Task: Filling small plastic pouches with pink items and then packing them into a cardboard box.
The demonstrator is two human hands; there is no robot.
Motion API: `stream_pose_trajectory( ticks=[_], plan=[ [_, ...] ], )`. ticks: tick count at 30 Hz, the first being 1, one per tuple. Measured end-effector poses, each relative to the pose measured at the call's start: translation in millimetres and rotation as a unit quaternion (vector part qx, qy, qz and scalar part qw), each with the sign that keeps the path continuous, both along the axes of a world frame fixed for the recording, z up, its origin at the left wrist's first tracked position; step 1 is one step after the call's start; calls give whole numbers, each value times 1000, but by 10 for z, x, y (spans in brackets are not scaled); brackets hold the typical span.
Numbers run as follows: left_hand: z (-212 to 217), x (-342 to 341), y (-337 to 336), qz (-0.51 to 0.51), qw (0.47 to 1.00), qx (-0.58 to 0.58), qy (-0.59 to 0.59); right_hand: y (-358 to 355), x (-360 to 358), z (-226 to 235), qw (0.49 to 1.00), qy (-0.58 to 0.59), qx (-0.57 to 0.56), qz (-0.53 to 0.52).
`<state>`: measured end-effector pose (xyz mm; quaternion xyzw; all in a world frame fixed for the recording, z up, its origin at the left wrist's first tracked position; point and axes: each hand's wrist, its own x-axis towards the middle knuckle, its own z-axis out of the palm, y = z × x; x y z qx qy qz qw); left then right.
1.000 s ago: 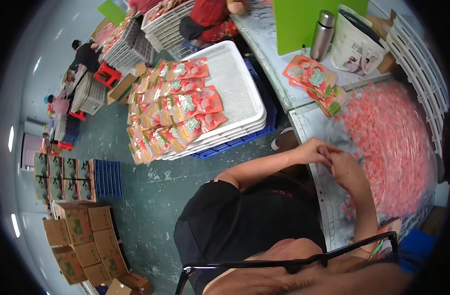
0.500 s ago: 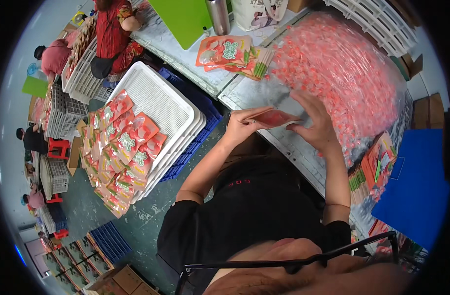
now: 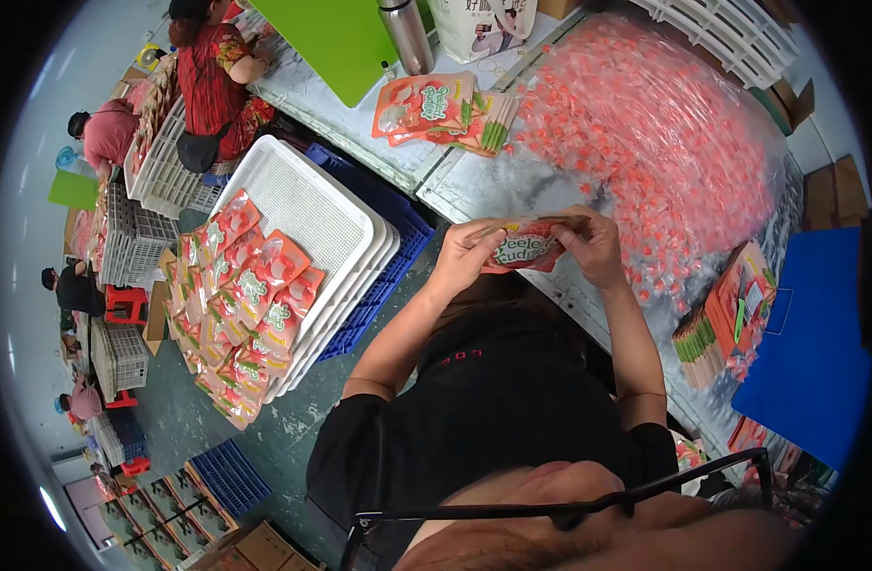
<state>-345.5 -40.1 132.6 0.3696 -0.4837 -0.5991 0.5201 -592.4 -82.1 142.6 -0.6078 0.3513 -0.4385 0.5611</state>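
Between my two hands is a red and pink candy pouch (image 3: 524, 249), its printed front tilted up toward me. My left hand (image 3: 468, 255) pinches its left top corner, thumb on the front. My right hand (image 3: 591, 246) grips the right top corner the same way. Just beyond, a heap of small wrapped pink candies (image 3: 636, 133) covers much of the metal table (image 3: 469, 190). Flat pouches (image 3: 426, 107) lie in a stack past my left hand. To my left, plump pouches (image 3: 255, 285) are piled on a white perforated tray (image 3: 307, 181).
Stacked white trays sit over a blue crate (image 3: 407, 233). A steel flask (image 3: 407, 38) and green board (image 3: 327, 48) stand farther back. At right are more flat pouches (image 3: 731, 314) and a blue board (image 3: 807, 343). A person in red (image 3: 212, 86) works at far left.
My right hand has come in from beside the pouch and now holds its right corner. The pouch's mouth faced up and gaped before; now its printed front shows.
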Motion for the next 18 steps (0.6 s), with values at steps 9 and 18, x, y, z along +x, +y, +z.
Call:
stream_pose_trajectory(
  ticks=[9, 18],
  plan=[
    [-9, -99, -101, 17, 1000, 8, 22, -57, 175, -5, 989, -120, 86, 10],
    [-229, 16, -195, 71, 997, 22, 19, -153, 267, -161, 989, -119, 80, -25]
  ],
)
